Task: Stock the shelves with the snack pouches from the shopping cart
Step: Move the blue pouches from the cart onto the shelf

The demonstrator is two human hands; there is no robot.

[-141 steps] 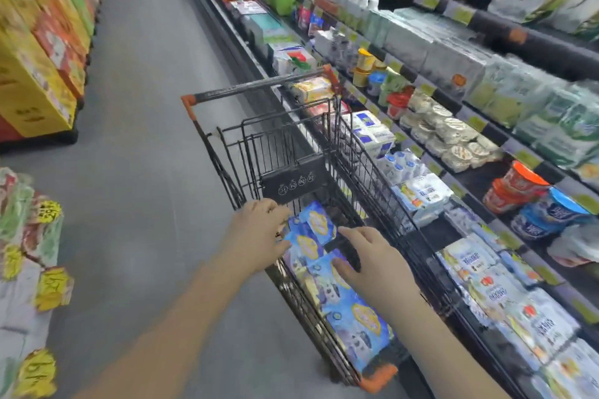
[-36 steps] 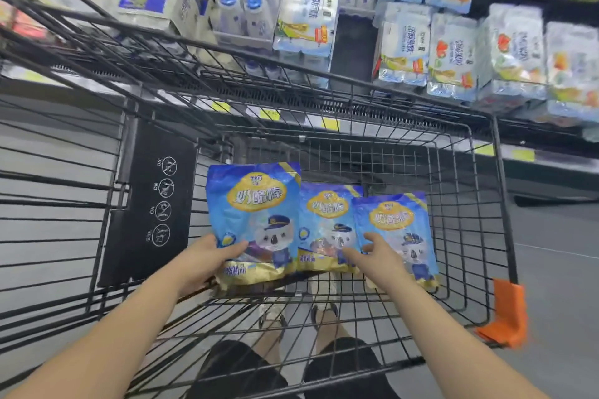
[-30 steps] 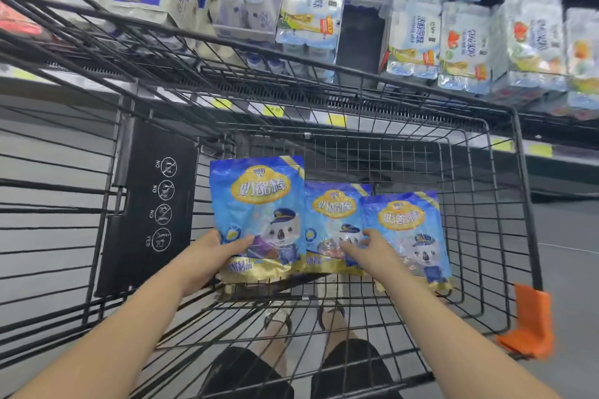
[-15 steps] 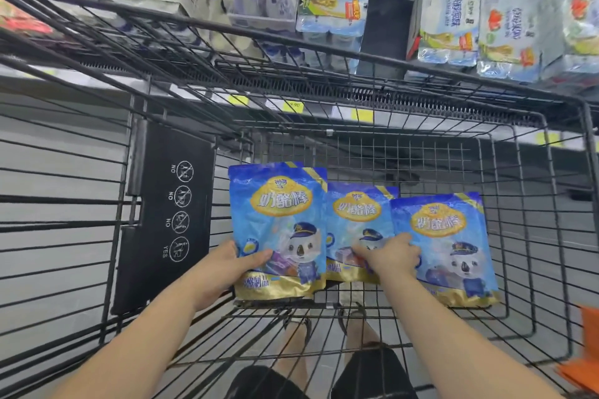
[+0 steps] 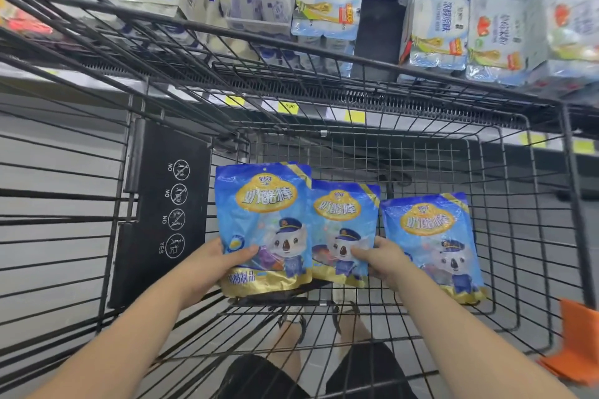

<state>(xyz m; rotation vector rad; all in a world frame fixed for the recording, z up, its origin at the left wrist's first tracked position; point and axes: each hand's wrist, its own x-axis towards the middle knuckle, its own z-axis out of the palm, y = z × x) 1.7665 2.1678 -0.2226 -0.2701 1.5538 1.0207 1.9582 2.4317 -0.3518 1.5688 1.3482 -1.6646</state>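
Pouches (image 5: 431,236), glossy blue with koala, left hand (image 5: 217,264) gripping left pouch (image 5: 262,204), right hand (image 5: 385,261) pinching middle pouch (image 5: 340,214)

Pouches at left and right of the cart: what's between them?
A middle pouch, held by the right hand, overlapped by the left pouch; head view.

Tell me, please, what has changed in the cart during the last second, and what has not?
The right hand moved left from the edge of the right pouch and now pinches the middle pouch. The left hand still grips the left pouch; the right pouch stays in the cart.
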